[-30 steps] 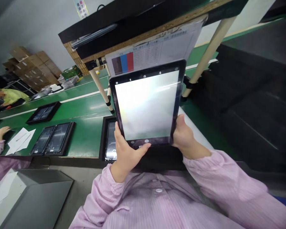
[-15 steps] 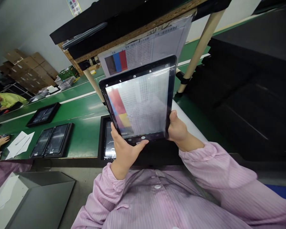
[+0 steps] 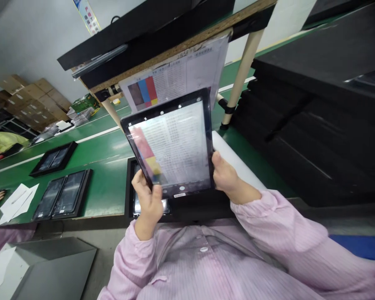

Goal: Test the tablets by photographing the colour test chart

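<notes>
Tablet (image 3: 171, 146) held upright between both hands; left hand (image 3: 148, 200) and right hand (image 3: 225, 175) grip its edges.

Factory: green conveyor belt (image 3: 106, 183), trayed tablets (image 3: 62, 196)

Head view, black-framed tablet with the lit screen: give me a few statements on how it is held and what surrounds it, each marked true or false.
1. Both hands hold the black-framed tablet with the lit screen. True: the left hand grips its lower left corner, the right hand its right edge.
2. The tablet's screen is blank white. False: it shows a table of rows with coloured blocks at its left.
3. A printed paper sheet with coloured blocks hangs from the wooden shelf edge behind the tablet. True.
4. The tablet lies flat on the green conveyor belt. False: it is raised off the belt, tilted toward the camera.
5. The black tray with two dark panels sits to the right of the tablet. False: it lies to the left.
</notes>
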`<state>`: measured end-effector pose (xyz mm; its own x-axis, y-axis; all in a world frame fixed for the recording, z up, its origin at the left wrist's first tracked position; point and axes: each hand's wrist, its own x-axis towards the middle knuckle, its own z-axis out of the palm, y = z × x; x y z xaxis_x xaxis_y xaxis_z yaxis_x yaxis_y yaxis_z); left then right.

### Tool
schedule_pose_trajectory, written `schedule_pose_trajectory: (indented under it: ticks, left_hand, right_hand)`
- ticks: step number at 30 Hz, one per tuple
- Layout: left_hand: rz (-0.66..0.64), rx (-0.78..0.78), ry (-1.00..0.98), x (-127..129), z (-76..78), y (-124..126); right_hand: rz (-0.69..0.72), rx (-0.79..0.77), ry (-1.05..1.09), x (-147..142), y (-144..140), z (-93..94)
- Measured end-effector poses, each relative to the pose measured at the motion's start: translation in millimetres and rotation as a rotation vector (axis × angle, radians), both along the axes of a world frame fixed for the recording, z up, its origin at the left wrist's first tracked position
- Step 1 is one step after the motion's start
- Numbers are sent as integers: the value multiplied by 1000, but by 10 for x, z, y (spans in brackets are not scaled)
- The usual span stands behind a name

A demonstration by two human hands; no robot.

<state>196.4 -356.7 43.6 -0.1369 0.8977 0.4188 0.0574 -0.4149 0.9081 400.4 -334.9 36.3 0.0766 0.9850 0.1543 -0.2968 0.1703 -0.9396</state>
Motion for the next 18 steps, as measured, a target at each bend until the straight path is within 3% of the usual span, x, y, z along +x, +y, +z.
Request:
schedule_pose_trajectory:
  ticks: [4,7,11,14,18]
  left_hand:
    - [-134,-285,-439,-106,89,96]
    - [-160,-347,-532,-74,100,96]
    - [-207,-347,-570,13,38,49]
    - [-218,-354,-569,44,-4,24]
    - [-137,-413,-548,93,8,-24]
  right_hand:
    - [6,227,-160,39,-136,201]
    - [-38,381,-372,106,-208,484]
    - [-107,423,-534,216,-218,777]
    - [-172,388,-598,283,-211,814]
    - [-192,299,-676,365,-157,681]
